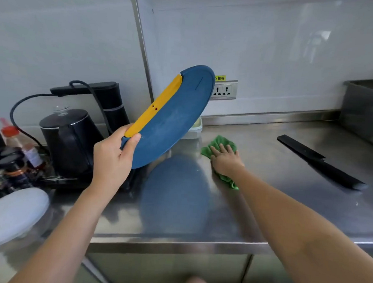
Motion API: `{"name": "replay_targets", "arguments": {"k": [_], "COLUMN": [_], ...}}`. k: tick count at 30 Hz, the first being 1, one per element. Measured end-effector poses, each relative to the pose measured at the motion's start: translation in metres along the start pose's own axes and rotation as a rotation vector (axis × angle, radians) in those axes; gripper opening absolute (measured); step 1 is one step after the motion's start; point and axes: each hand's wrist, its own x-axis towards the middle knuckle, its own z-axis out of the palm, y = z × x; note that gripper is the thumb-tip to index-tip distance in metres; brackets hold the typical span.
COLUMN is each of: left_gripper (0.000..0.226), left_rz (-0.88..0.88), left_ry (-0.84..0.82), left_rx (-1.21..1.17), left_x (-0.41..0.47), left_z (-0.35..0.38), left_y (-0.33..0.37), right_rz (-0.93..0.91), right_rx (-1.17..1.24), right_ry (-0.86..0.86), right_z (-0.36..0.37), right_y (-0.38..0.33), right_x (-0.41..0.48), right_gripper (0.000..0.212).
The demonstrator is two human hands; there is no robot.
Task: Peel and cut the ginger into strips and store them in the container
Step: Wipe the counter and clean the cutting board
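My left hand (pixel 113 154) grips the near end of a blue cutting board (pixel 173 121) with a yellow edge strip, holding it tilted up above the steel counter (pixel 264 198). My right hand (pixel 225 159) presses flat on a green cloth (pixel 220 144) lying on the counter. A black knife (pixel 317 161) lies on the counter to the right, apart from both hands. A pale container (pixel 195 131) shows partly behind the lifted board, by the wall. No ginger is in view.
A black kettle (pixel 71 136) on its base and a black dispenser (pixel 112 101) stand at the left, with jars (pixel 11 163) and a white lid (pixel 13 215) nearer. A wall socket (pixel 223 90) is behind. A steel tub (pixel 364 110) sits far right.
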Motion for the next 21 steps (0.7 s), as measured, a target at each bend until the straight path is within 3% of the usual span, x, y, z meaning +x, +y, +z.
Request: {"name": "replay_targets", "arguments": {"k": [7, 17, 21], "left_gripper": [0.023, 0.022, 0.022], "left_rz": [0.024, 0.04, 0.028], "left_ry": [-0.019, -0.07, -0.061], "left_rx": [-0.006, 0.043, 0.064], "left_x": [0.008, 0.003, -0.002], "left_z": [-0.009, -0.016, -0.018], "left_y": [0.003, 0.02, 0.029], "right_rz": [-0.496, -0.907, -1.101], "right_rx": [-0.074, -0.083, -0.033], "right_ry": [-0.046, -0.198, -0.222], "right_z": [0.028, 0.035, 0.035], "right_y": [-0.105, -0.133, -0.111], "right_x": [-0.034, -0.127, -0.158], "right_gripper": [0.053, 0.051, 0.046]}}
